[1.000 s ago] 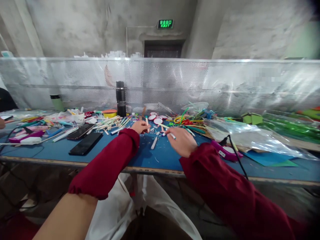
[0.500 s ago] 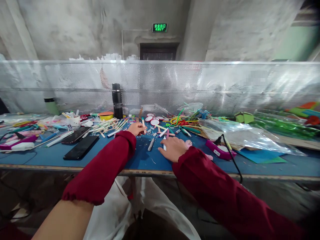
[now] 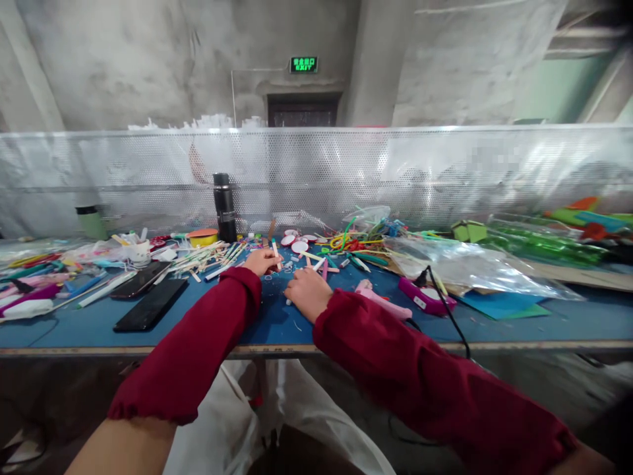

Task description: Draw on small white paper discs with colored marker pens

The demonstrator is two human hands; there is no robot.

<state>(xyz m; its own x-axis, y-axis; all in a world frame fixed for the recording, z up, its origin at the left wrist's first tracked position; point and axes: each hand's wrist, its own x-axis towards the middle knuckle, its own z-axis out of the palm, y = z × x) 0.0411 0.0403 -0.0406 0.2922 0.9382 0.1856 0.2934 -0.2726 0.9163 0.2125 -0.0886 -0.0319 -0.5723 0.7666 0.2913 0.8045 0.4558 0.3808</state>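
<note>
Right hand [image 3: 309,291] has moved onto a pale tube [image 3: 288,302]; sign [image 3: 303,64] reads "EXIT".

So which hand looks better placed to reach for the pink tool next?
Right, probably: the right hand is nearer the pink tool, which lies beside the right sleeve; whether it grips anything is unclear. The left hand is farther off, pinching a pale stick.

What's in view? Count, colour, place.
Exit sign: one, green, wall
Doorway: one, dark, rear
Perforated screen: one, silver, rear
Table: one, blue, foreground
Bottles: two, black and green, left
Phones: two, black, left
Cup: one, white, left
Sticks: many, pale, left
Discs: several, white, centre
Devices: two, purple, either side
Plastic sheeting: uncounted, clear, right
Clutter: uncounted, mixed, tabletop
Sleeves: two, red, forearms
Left grip: one, bare, on pale stick
Right grip: one, bare, contents hidden
</note>
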